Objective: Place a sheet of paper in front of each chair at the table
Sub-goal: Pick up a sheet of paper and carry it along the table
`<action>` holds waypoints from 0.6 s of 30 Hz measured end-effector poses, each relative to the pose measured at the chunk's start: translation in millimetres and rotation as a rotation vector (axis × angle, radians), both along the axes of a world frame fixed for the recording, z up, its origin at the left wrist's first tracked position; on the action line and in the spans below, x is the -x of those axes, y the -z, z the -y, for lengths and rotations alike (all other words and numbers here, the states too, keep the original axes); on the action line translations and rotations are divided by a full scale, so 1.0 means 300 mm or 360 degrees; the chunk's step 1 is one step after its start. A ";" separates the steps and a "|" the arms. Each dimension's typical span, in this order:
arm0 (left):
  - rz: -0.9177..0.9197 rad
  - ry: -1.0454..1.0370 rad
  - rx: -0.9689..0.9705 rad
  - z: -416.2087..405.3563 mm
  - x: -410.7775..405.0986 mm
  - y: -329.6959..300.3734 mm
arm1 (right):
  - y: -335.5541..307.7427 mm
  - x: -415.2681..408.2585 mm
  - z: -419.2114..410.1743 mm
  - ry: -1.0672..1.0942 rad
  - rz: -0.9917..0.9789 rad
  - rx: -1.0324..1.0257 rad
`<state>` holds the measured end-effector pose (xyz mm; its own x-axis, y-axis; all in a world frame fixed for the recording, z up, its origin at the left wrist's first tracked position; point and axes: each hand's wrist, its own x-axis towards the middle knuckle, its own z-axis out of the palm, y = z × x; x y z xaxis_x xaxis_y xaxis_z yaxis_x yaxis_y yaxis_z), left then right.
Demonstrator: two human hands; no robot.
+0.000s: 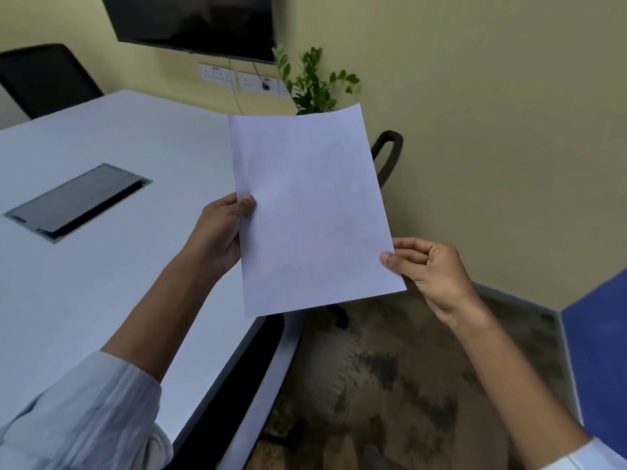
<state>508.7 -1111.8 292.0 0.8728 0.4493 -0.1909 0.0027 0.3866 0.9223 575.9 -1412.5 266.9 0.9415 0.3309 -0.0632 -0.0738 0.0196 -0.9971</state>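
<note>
Head view: a blank sheet of paper (pixel 314 212) hangs in the air above the right edge of the white table (pixel 112 279), not yet laid down. The left hand (pixel 219 232) pinches its left edge and the right hand (pixel 429 269) pinches the near right corner, keeping it flat for placing, probably. A chair (pixel 386 156) stands just behind the sheet; another chair (pixel 44 76) sits at the table's far left corner.

So the table (pixel 101 266) is sitting on the left with a hatch (pixel 78 201) set in it. One chair (pixel 44 76) is standing at its far end, another (pixel 386 154) at its right edge behind the paper (pixel 312 212), plant (pixel 312 83) sitting farther back.
</note>
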 end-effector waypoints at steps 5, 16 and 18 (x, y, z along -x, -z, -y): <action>-0.0013 -0.0316 0.0010 -0.103 -0.302 0.048 | 0.022 -0.472 -0.156 -0.0263 0.0032 0.0087; -0.0165 -0.0914 0.0102 -0.274 -0.839 0.178 | 0.005 -1.325 -0.534 -0.0793 0.0193 0.0529; -0.0258 -0.0988 0.0054 -0.316 -0.922 0.208 | 0.011 -1.457 -0.617 -0.0891 0.0248 0.0620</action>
